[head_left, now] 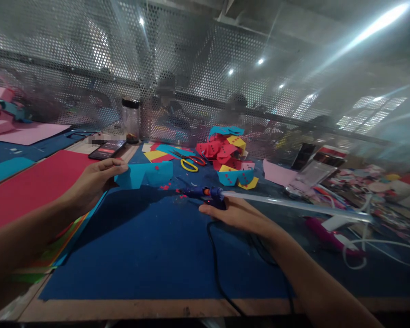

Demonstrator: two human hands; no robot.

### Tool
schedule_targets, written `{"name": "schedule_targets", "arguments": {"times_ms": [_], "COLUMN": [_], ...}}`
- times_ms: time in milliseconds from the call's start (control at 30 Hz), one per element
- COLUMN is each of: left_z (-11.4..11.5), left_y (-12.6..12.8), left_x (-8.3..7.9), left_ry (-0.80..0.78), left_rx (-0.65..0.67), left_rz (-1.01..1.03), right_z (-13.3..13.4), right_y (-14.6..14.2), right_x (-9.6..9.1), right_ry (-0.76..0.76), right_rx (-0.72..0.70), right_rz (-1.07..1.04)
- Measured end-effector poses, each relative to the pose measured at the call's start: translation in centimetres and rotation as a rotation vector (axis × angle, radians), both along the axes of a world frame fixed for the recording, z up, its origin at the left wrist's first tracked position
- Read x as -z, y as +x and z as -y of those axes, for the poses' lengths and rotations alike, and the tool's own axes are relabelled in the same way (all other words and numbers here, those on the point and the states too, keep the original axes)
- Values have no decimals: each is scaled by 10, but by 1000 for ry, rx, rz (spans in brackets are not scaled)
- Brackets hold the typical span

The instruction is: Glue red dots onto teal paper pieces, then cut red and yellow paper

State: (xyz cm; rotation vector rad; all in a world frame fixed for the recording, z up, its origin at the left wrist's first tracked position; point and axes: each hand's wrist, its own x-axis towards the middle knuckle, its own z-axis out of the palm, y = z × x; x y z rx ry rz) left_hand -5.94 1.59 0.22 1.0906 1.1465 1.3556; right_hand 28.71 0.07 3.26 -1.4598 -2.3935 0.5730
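Observation:
Between the fingertips of my left hand [99, 177] is the left end of a folded blue paper strip [146, 174], which reaches right above the dark blue sheet. My right hand [234, 213] is wrapped around a dark blue glue gun [200, 191], its nozzle pointing left, just below the strip's right end. A long clear glue stick [294, 203] sticks out of the gun's back. Small red paper dots [166, 187] lie near the nozzle, and a red one shows on the strip. The gun's black cord [215, 269] runs down to the table's front edge.
Scissors [191, 163] with yellow and red handles lie behind, beside a pile of dotted folded paper pieces [222, 150]. Left are a red sheet [30, 182], a phone [107, 149] and a clear jar [130, 120]. A magenta tool [333, 237] and paper scraps [379, 182] lie right.

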Motion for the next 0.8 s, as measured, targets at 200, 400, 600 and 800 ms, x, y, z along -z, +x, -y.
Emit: {"name": "schedule_targets", "arguments": {"times_ms": [200, 400, 600, 800], "left_z": [3, 5, 7, 6], "left_y": [4, 8, 9, 8], "left_x": [-1, -1, -2, 0], "left_ry": [-15, -43, -41, -45], "left_rx": [50, 63, 77, 90], "left_rz": [-25, -30, -19, -18], "right_z": [5, 10, 10, 6], "right_y": [-6, -13, -20, -23], "right_x": [6, 3, 4, 11], "right_ry": [54, 175, 318, 477], "right_rx": [-35, -160, -283, -336], "right_rz": [-204, -235, -186, -87]}}
